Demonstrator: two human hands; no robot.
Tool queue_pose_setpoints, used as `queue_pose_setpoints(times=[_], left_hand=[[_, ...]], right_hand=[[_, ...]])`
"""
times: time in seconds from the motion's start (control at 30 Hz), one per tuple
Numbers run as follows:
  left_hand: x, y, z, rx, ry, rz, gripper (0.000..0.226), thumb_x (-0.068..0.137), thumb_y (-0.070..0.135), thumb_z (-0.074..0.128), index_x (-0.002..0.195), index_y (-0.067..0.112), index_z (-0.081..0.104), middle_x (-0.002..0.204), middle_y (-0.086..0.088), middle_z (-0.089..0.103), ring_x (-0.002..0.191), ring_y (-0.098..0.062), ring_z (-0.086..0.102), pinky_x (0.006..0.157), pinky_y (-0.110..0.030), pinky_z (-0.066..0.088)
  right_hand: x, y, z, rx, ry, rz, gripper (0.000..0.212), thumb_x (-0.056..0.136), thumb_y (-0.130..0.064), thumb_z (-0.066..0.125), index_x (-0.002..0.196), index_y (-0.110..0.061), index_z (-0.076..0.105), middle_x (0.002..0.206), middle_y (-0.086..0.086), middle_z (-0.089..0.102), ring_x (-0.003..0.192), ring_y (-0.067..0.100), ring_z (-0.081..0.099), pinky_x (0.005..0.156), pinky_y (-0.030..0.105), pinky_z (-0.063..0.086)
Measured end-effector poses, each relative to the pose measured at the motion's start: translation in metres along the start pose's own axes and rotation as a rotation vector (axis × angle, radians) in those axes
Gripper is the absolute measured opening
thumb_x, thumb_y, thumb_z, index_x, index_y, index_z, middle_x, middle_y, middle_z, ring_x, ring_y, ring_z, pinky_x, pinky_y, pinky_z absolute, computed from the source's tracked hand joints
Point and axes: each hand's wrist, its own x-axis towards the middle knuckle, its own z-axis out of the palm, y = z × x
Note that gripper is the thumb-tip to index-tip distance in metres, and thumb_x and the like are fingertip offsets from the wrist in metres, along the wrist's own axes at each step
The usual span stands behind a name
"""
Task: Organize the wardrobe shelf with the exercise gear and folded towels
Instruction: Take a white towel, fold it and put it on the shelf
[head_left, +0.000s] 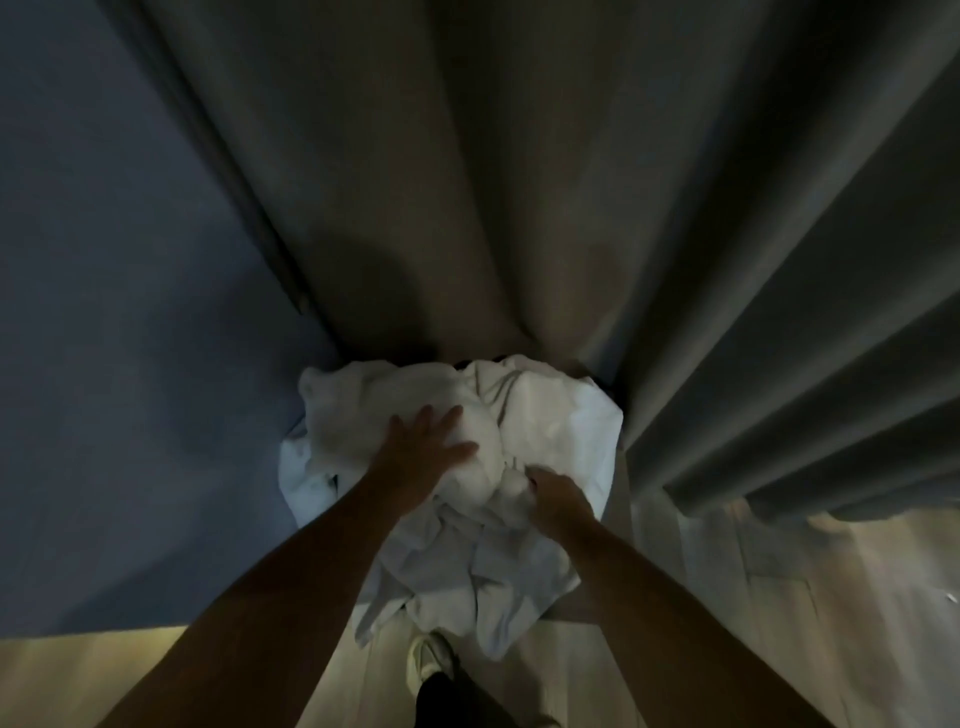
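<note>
White towels (545, 415) lie crumpled in a heap at lower centre, none folded, with no shelf or exercise gear in view, so the task looks barely begun. Left hand (426, 447) presses flat on the heap, fingers spread; right hand (558, 493) pinches a fold. Curtain (779, 260) hangs at right.

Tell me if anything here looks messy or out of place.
Yes: the white linens lie in a crumpled heap, not folded, with cloth hanging down toward the floor. Left hand rests on it, right hand grips it.
</note>
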Motion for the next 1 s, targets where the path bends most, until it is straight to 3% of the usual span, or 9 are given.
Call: queue_pose_setpoints(times=[0.17, 0.27, 0.4, 0.47, 0.53, 0.63, 0.77, 0.87, 1.0], left_hand=[[-0.003, -0.008, -0.016, -0.031, 0.001, -0.117, 0.067, 0.095, 0.036, 0.054, 0.152, 0.036, 0.018, 0.162, -0.009, -0.005, 0.143, -0.037, 0.017, 0.111, -0.055, 0.027], [-0.009, -0.016, -0.018, -0.117, 0.071, -0.249, 0.061, 0.098, 0.033, 0.049, 0.151, 0.038, 0.019, 0.161, -0.008, 0.004, 0.138, -0.034, 0.029, 0.11, -0.051, 0.033], [-0.026, -0.038, -0.029, -0.22, 0.097, -0.378, 0.064, 0.094, 0.039, 0.054, 0.148, 0.034, 0.022, 0.155, -0.007, 0.02, 0.137, -0.031, 0.032, 0.11, -0.048, 0.033], [-0.039, -0.043, -0.045, -0.381, 0.137, -0.32, 0.082, 0.087, 0.044, 0.064, 0.151, 0.024, 0.017, 0.155, -0.007, 0.024, 0.14, -0.03, 0.029, 0.112, -0.045, 0.03], [-0.053, -0.039, -0.071, -0.747, 0.298, -0.156, 0.099, 0.075, 0.043, 0.078, 0.151, 0.015, 0.023, 0.152, -0.008, 0.035, 0.138, -0.028, 0.037, 0.11, -0.039, 0.034], [-0.072, -0.024, -0.113, -1.12, 0.536, -0.104, 0.116, 0.054, 0.073, 0.077, 0.146, 0.014, 0.038, 0.144, -0.001, 0.046, 0.133, -0.018, 0.044, 0.107, -0.028, 0.036], [-0.094, -0.02, -0.159, -1.287, 0.776, -0.168, 0.042, 0.094, 0.029, 0.061, 0.134, 0.018, 0.054, 0.133, -0.003, 0.057, 0.126, -0.022, 0.052, 0.098, -0.026, 0.039], [-0.124, -0.018, -0.198, -1.323, 0.9, -0.107, 0.03, 0.098, 0.025, 0.056, 0.125, 0.034, 0.049, 0.126, 0.006, 0.056, 0.119, -0.015, 0.053, 0.096, -0.025, 0.04], [-0.165, -0.008, -0.246, -1.27, 1.063, -0.075, 0.021, 0.1, 0.023, 0.052, 0.117, 0.035, 0.053, 0.119, 0.009, 0.059, 0.109, -0.01, 0.055, 0.088, -0.023, 0.042]], right_hand=[[-0.004, -0.028, -0.066, 0.338, 0.152, -0.036, 0.042, 0.093, -0.018, 0.058, 0.133, -0.006, 0.054, 0.127, 0.012, 0.058, 0.118, 0.028, 0.054, 0.095, 0.026, 0.038], [-0.021, -0.046, -0.118, 0.579, 0.256, -0.152, 0.028, 0.088, -0.006, 0.058, 0.114, -0.001, 0.063, 0.098, 0.005, 0.059, 0.097, 0.021, 0.055, 0.082, 0.024, 0.042], [-0.065, -0.085, -0.19, 0.717, 0.269, -0.269, 0.029, 0.09, 0.001, 0.047, 0.11, -0.011, 0.065, 0.105, 0.014, 0.065, 0.096, 0.028, 0.063, 0.085, 0.039, 0.053], [-0.087, -0.105, -0.215, 0.777, 0.267, -0.326, 0.028, 0.09, 0.001, 0.047, 0.099, -0.017, 0.066, 0.102, 0.016, 0.066, 0.095, 0.031, 0.063, 0.084, 0.042, 0.054], [-0.107, -0.125, -0.234, 0.823, 0.263, -0.37, 0.03, 0.089, 0.0, 0.046, 0.093, -0.023, 0.065, 0.099, 0.013, 0.066, 0.092, 0.03, 0.063, 0.08, 0.039, 0.054], [-0.139, -0.156, -0.257, 0.891, 0.245, -0.468, 0.032, 0.089, 0.002, 0.044, 0.094, -0.022, 0.064, 0.091, 0.009, 0.064, 0.084, 0.024, 0.062, 0.066, 0.03, 0.052], [-0.193, -0.179, -0.292, 0.95, 0.315, -0.603, 0.03, 0.091, 0.005, 0.04, 0.1, -0.012, 0.063, 0.076, 0.003, 0.061, 0.058, 0.008, 0.057, 0.047, 0.016, 0.043], [-0.231, -0.183, -0.319, 0.971, 0.335, -0.679, 0.03, 0.091, 0.003, 0.041, 0.103, -0.013, 0.063, 0.076, 0.003, 0.062, 0.05, 0.003, 0.057, 0.044, 0.016, 0.042], [-0.271, -0.188, -0.349, 0.94, 0.385, -0.784, 0.03, 0.09, 0.0, 0.042, 0.108, -0.011, 0.064, 0.09, 0.009, 0.065, 0.071, 0.014, 0.061, 0.056, 0.023, 0.048]])
